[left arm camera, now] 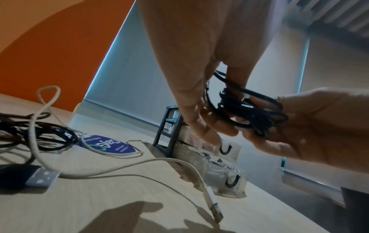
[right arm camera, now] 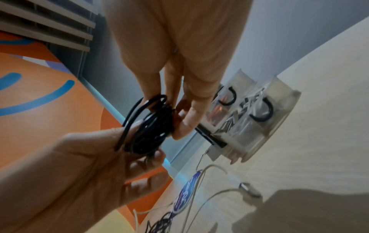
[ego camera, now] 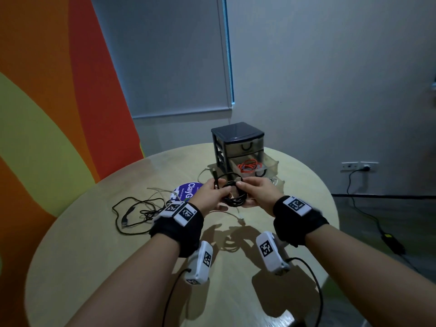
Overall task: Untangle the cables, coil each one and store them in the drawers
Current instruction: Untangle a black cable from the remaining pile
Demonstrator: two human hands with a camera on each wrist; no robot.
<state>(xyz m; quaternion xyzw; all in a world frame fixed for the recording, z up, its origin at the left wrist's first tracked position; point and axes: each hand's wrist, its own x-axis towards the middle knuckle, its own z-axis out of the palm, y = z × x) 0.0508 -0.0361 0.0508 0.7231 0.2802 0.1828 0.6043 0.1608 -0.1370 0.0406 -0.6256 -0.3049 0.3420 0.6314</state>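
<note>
A coiled black cable point(ego camera: 233, 193) hangs just above the table, in front of the drawer unit point(ego camera: 237, 135). My left hand point(ego camera: 218, 193) grips the coil's left side and my right hand point(ego camera: 246, 188) pinches its right side. In the left wrist view the loops of the black coil point(left arm camera: 249, 113) run between both hands' fingers. One black plug end sticks up behind the coil. An orange cable point(ego camera: 250, 166) lies coiled in the open middle drawer point(ego camera: 271, 165). The bottom drawer point(left arm camera: 233, 182) is also pulled out, with pale cable inside.
A tangle of black and white cables point(ego camera: 139, 212) lies on the round table point(ego camera: 118, 267) to the left, beside a purple sticker point(ego camera: 186, 191). A white USB cable point(left arm camera: 214, 209) trails under my hands. The top drawer point(ego camera: 247, 145) is closed.
</note>
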